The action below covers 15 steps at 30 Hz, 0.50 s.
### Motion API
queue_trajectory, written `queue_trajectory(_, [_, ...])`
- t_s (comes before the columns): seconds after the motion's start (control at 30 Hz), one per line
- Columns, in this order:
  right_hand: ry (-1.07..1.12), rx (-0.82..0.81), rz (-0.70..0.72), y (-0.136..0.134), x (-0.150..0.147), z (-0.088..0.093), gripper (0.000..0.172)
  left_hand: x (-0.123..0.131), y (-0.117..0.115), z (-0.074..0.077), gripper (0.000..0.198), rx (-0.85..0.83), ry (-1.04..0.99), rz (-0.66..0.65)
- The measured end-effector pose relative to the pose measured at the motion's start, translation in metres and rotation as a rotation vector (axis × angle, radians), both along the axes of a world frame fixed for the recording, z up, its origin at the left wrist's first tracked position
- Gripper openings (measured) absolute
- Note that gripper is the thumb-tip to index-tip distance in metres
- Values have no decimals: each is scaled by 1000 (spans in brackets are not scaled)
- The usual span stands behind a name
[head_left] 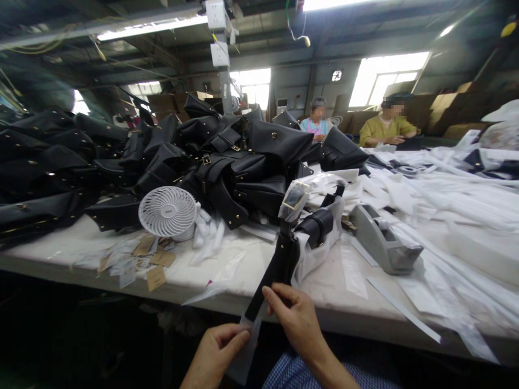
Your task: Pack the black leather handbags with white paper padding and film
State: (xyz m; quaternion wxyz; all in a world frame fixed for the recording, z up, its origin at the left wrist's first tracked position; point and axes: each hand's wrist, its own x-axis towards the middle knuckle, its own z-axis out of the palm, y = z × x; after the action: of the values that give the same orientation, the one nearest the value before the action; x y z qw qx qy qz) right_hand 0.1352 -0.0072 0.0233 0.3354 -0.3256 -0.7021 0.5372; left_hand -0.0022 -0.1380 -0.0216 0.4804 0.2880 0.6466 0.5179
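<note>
My left hand pinches the lower end of a clear plastic sleeve near the table's front edge. Above it, my right hand is closed on a black leather strap that runs up to a gold buckle wrapped in plastic. The strap's end slides into the sleeve between my hands. A second rolled black strap lies in plastic just behind on the white table.
A big heap of black leather bags fills the back left. A small white fan and paper tags lie at the left, a grey tape dispenser at the right, white wrapping beyond. Two people sit at the far end.
</note>
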Motion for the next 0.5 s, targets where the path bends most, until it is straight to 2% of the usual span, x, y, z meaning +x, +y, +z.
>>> queue_trajectory(0.3, [18,1,-23,-3,-1,-1,43,-4,-7,-3,46,-26,-28,-34])
queue_trajectory(0.5, [8,29,-30,-2,-1,-1,43,-7,-7,-7,49,-24,-35,-61])
